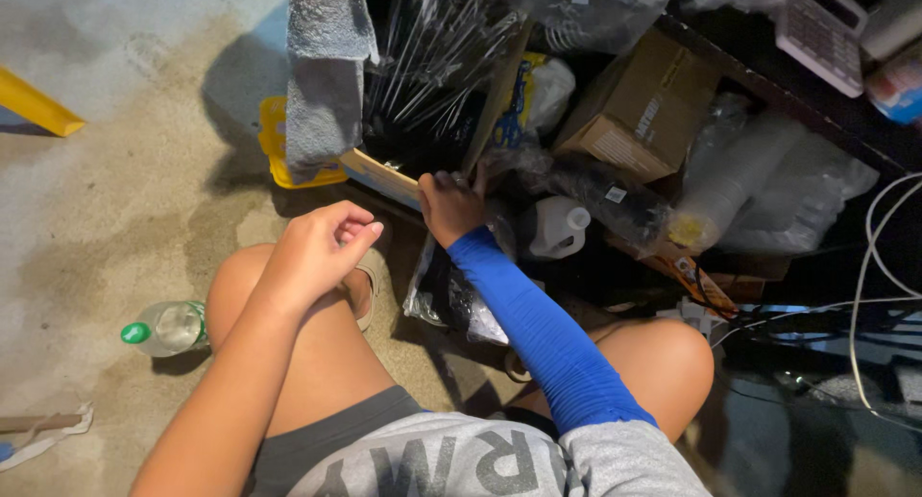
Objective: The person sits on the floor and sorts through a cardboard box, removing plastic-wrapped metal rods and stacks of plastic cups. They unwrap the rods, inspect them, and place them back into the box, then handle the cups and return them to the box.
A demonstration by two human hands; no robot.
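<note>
Seated low on a stained concrete floor (115, 199), knees up. Right hand (449, 209), on an arm in a blue sleeve (538, 329), reaching away to the near rim of an open cardboard box (384, 175); fingers curled over the rim and pressed onto its edge, tips partly hidden. Box long axis running from near left to far right, its opening turned up toward the camera, packed with black rods wrapped in clear plastic (432, 65) that point up and away to the far right. Left hand (317, 252) resting over the left knee, just left of the box, holding nothing; fingers loosely curled and close together, thumb against the forefinger. Grey towel (327, 74) draped over the left wall of the box, hanging down. Yellow tray (279, 151) behind it on the floor. White plastic jug (559, 225) just right of the right hand, brown carton (639, 103) farther right. Clear bottle with a green cap (168, 327) lying on its side at near left, cap pointing left.
</note>
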